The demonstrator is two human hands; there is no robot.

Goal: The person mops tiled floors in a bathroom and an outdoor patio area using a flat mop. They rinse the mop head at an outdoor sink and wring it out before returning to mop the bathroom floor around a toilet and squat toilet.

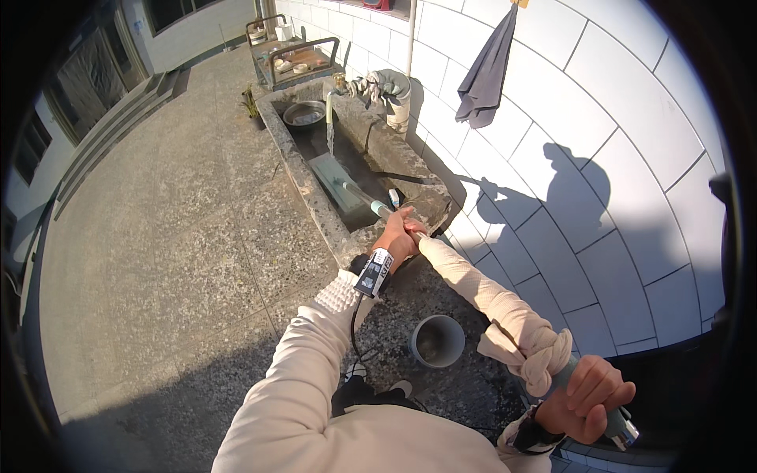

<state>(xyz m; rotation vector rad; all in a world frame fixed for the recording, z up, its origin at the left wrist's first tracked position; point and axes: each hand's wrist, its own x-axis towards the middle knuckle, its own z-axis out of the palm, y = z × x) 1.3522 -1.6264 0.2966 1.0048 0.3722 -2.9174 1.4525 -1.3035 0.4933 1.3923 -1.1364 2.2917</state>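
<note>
My left hand (400, 235) grips the shaft of a long-handled mop or cleaning tool (362, 196) near the basin's close edge. The tool's broad, pale green rectangular head (336, 182) lies in a stone water trough (313, 204), below a tap (329, 106) with water running from it. At the lower right my right hand (591, 393) is closed around the green end of the handle. Beige cloth (473, 281) is wrapped along the handle and knotted above my right hand. What exactly the head is made of cannot be told.
A metal bowl (304, 113) sits at the trough's far end. Near my feet stands a grey bucket (437, 341). Beyond the trough is a metal-framed cart (290, 59) with small items. A grey cloth (488, 71) hangs on the white tiled wall (621, 236) at the right.
</note>
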